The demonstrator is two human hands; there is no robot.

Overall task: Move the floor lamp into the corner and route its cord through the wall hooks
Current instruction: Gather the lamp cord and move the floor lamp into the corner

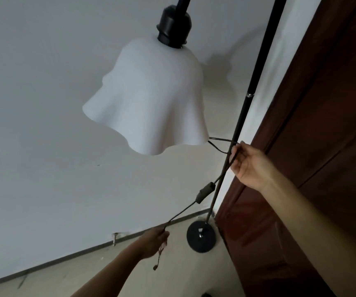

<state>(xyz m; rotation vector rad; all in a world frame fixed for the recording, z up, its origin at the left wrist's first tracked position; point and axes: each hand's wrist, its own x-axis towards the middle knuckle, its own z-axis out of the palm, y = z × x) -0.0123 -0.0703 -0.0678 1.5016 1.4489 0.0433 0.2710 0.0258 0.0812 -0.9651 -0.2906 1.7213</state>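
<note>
Here the left hand (153, 241) is low and nearest, its fingers (164, 235) curled tight around the cord (183, 212), whose loose end dangles below the fist. From there the cord runs taut up and to the right, through an inline switch (206, 192), to the right hand (248, 166), whose fingers (236, 155) pinch it just beside the lamp pole (240, 116). Past that pinch two strands loop away behind the lampshade (149, 99). The cord is thin and black. The floor lamp stands in the corner, its round black base (201, 236) on the pale floor (99, 271) close to a dark wooden door (322, 125). Its shade is white and wavy-rimmed, hanging from a black socket (173, 24). Behind is a plain white wall (39, 103) with a grey baseboard.
</note>
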